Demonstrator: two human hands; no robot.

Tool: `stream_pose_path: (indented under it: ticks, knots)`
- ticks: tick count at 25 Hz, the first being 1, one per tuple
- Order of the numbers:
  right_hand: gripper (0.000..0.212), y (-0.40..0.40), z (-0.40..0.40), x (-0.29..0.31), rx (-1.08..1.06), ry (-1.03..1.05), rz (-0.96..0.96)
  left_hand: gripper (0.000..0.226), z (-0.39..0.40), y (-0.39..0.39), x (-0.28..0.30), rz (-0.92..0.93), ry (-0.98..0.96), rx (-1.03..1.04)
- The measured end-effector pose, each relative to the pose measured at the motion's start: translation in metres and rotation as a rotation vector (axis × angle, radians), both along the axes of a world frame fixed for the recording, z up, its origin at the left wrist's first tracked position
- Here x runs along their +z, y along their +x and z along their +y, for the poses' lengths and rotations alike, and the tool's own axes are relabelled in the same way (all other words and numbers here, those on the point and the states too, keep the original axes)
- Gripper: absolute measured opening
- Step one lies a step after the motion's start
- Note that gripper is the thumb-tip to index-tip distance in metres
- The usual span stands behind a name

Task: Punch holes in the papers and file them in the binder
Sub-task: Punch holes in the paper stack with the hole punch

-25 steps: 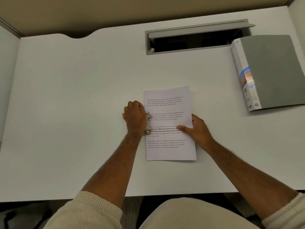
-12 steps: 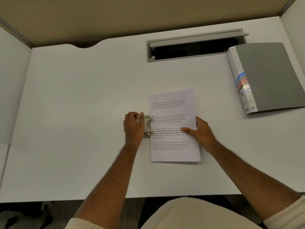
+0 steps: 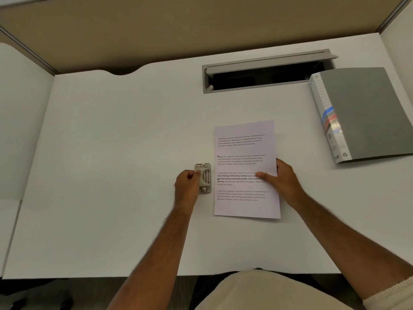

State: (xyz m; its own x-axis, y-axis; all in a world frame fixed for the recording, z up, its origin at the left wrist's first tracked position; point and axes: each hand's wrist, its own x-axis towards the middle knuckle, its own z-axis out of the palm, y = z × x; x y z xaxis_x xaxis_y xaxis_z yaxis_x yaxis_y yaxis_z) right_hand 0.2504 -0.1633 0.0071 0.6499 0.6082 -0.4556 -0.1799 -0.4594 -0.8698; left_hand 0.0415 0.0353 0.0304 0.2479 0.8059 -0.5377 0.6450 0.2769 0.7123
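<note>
A printed white paper lies flat on the white desk, with two small punched holes near its left edge. My right hand grips the paper's right edge, thumb on top of the text. A small grey metal hole punch stands just left of the paper, apart from it by a narrow gap. My left hand holds the punch from its left side, fingers curled on it. A closed grey binder with a white, colour-striped spine lies at the right rear of the desk.
A grey cable tray slot with its lid raised is set into the desk behind the paper. Cubicle partition walls stand at the left, back and right. The desk's front edge runs just above my lap.
The punch has come off the paper's left edge; punch and paper now sit apart. My left hand went from pressing on top of the punch to gripping its side. Holes now show in the paper.
</note>
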Motion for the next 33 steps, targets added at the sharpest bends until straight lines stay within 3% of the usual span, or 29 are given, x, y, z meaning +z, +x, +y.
stream_pose_path:
  ticks: [9,33]
  knots:
    - [0.049,0.025,0.013,0.002,-0.03,0.017,0.025,0.022,0.029,0.018,0.006,-0.049,0.015,-0.015]
    - [0.046,0.079,0.083,-0.002,-0.034,0.061,0.08,0.028,0.232,0.181,-0.001,-0.008,0.246,-0.068]
